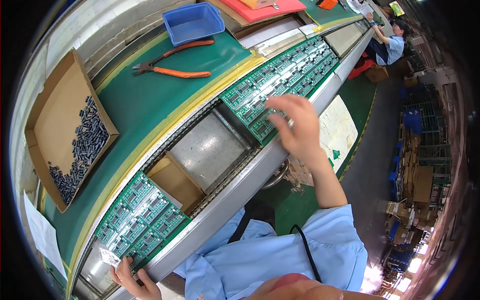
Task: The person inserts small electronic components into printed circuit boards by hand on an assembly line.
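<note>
Two green circuit board panels lie on a conveyor line between metal rails. My right hand (pixel 296 126) hovers over the far panel (pixel 280 75), fingers spread and slightly blurred, fingertips at the panel's near edge, holding nothing. My left hand (pixel 134 283) is at the bottom left, thumb and forefinger pinching the near corner of the near panel (pixel 142 220). A small clear plastic scrap (pixel 108 256) lies just beside the thumb.
A cardboard tray (pixel 55 115) holds several small dark components (pixel 82 147). Orange-handled cutters (pixel 172 62) and a blue bin (pixel 195 22) sit on the green mat. A brown cardboard piece (pixel 175 182) lies between the panels. A co-worker (pixel 392 42) sits farther down the line.
</note>
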